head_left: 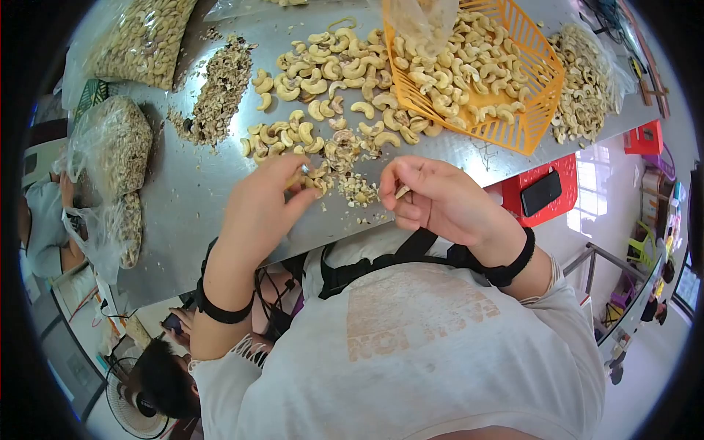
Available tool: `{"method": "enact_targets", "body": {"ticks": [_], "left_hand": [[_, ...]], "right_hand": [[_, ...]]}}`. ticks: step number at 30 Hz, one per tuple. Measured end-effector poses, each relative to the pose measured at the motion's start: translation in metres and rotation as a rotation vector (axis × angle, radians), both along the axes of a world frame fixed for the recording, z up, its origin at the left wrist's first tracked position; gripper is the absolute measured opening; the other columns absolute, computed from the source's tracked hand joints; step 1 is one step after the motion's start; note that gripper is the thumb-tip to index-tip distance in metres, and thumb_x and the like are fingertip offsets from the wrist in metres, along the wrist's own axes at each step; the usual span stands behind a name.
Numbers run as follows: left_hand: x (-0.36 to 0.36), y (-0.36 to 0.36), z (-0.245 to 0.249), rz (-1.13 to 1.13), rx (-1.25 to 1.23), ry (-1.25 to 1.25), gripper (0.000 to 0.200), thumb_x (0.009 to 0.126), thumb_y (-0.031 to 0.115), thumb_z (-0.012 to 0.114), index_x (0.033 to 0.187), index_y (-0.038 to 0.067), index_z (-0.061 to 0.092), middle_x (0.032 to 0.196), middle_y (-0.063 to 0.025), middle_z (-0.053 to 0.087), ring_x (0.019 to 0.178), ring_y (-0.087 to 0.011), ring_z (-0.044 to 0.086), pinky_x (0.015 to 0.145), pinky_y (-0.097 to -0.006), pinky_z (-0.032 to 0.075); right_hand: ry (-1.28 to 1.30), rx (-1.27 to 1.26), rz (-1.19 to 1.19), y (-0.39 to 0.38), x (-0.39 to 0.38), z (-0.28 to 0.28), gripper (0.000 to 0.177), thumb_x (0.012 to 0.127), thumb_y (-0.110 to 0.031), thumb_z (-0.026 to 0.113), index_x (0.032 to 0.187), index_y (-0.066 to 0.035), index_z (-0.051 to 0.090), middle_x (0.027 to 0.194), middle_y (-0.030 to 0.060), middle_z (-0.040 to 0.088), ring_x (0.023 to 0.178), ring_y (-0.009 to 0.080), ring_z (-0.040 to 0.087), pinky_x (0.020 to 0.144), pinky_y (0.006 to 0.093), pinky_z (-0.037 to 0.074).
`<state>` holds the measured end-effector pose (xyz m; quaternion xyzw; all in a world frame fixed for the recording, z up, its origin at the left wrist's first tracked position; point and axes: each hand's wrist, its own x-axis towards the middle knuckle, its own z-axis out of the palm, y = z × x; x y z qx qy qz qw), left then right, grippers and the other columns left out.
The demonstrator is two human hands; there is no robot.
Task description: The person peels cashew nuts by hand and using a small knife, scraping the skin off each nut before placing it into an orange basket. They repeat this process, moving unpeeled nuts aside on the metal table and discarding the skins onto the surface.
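My left hand (265, 202) is low over the steel table, thumb and forefinger curled around a pale cashew (314, 179) beside a small heap of pieces. Something small and shiny shows near its fingertips. To the right, my right hand (440, 192) is turned partly palm-up, its fingers bent around a small pale cashew piece (402, 191). Between the hands are broken cashew bits (357, 189) and brownish skins (342, 150). Just beyond them spreads a loose pile of whole cashews (334, 62).
An orange plastic basket (541, 95) of cashews stands at the far right, next to a bag of cashews (583, 84). Brown scraps (224, 88) and filled plastic bags (117, 147) occupy the left. A phone (540, 194) rests on a red stool (513, 199). Other people sit nearby.
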<state>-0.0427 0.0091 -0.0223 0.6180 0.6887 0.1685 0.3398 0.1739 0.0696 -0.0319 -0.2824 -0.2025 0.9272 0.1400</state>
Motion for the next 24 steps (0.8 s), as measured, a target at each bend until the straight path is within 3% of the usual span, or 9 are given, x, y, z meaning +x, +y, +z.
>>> {"method": "enact_targets", "body": {"ticks": [4,6,9,16,22,24], "left_hand": [[0.01,-0.003,-0.001,0.023,0.008,-0.021,0.029,0.067,0.01,0.062,0.093,0.004,0.052,0.08,-0.0087,0.053,0.064,-0.0183,0.053,0.057,-0.027,0.042],[0.011,-0.002,-0.004,-0.116,0.172,0.152,0.028,0.066,0.011,0.062,0.093,0.007,0.054,0.077,-0.008,0.053,0.065,-0.0205,0.054,0.055,-0.0279,0.043],[0.013,-0.004,-0.004,-0.144,0.174,0.216,0.028,0.066,0.012,0.062,0.093,0.012,0.056,0.077,-0.0068,0.053,0.066,-0.0219,0.054,0.055,-0.029,0.044],[0.022,-0.006,-0.014,-0.102,0.286,0.287,0.027,0.067,0.013,0.061,0.094,0.014,0.057,0.078,-0.0064,0.053,0.066,-0.0212,0.054,0.055,-0.0294,0.044],[0.016,-0.002,-0.02,0.011,0.33,0.185,0.024,0.071,0.008,0.058,0.094,0.01,0.056,0.081,-0.0063,0.055,0.066,-0.0196,0.055,0.057,-0.0287,0.043],[0.013,-0.002,-0.025,0.09,0.362,-0.051,0.019,0.075,0.006,0.054,0.093,0.006,0.055,0.076,-0.0025,0.055,0.06,-0.0117,0.051,0.053,-0.0237,0.04]], "right_hand": [[-0.012,0.025,0.016,0.0,-0.001,0.0,0.021,0.086,-0.024,0.042,0.083,-0.004,0.048,0.075,0.0034,0.051,0.052,0.006,0.038,0.051,0.0206,0.035],[-0.022,0.053,0.033,0.0,-0.003,0.0,0.017,0.085,-0.021,0.045,0.083,-0.004,0.048,0.076,0.0036,0.051,0.054,0.0058,0.04,0.052,0.0207,0.036],[-0.025,0.092,0.045,-0.001,-0.003,-0.002,0.016,0.084,-0.02,0.048,0.083,-0.004,0.048,0.076,0.0033,0.051,0.055,0.0053,0.042,0.052,0.0204,0.037],[-0.072,0.134,0.043,-0.001,-0.005,-0.002,0.016,0.083,-0.02,0.049,0.084,-0.004,0.049,0.074,0.0026,0.052,0.054,0.0046,0.043,0.053,0.0197,0.037],[-0.111,0.155,0.031,-0.002,-0.005,0.0,0.016,0.082,-0.02,0.051,0.084,-0.004,0.05,0.074,0.0025,0.052,0.054,0.0046,0.044,0.053,0.0195,0.037],[-0.116,0.176,0.029,-0.001,-0.005,0.0,0.017,0.082,-0.021,0.051,0.083,-0.004,0.05,0.074,0.0023,0.052,0.055,0.0049,0.044,0.053,0.0192,0.037]]}}
